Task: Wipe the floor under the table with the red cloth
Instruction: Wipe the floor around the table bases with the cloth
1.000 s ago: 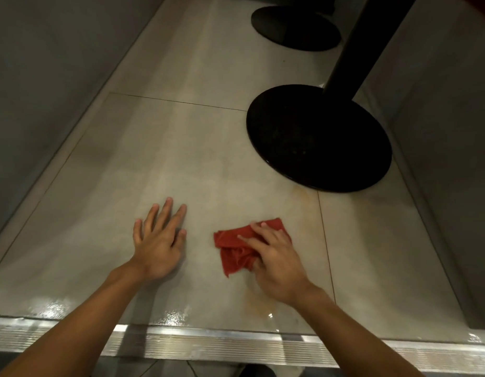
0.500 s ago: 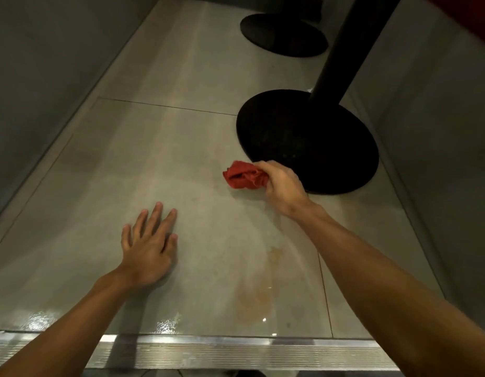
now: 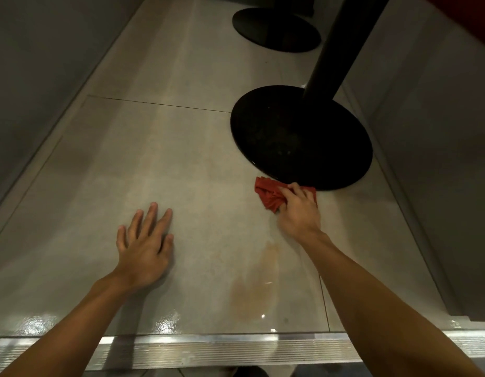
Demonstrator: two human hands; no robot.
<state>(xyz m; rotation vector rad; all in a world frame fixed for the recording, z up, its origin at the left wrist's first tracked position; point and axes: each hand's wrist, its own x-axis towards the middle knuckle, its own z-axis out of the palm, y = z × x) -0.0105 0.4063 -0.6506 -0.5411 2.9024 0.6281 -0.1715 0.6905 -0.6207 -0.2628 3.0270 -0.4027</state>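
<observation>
The red cloth lies bunched on the grey tiled floor, right at the near edge of the black round table base. My right hand grips the cloth, its fingers curled over the crumpled fabric and pressing it down. To the left, my left hand rests flat on the tile with its fingers spread, holding nothing. A brownish stain marks the tile between my two arms.
A black post rises from the table base. A second black round base stands farther back. Grey panels wall in the floor on the left and right. A ribbed metal strip runs along the near edge.
My right hand went forward with the cloth to the table base, then came back a little toward the right, staying by the base's near edge. My left hand has stayed flat on the tile.
</observation>
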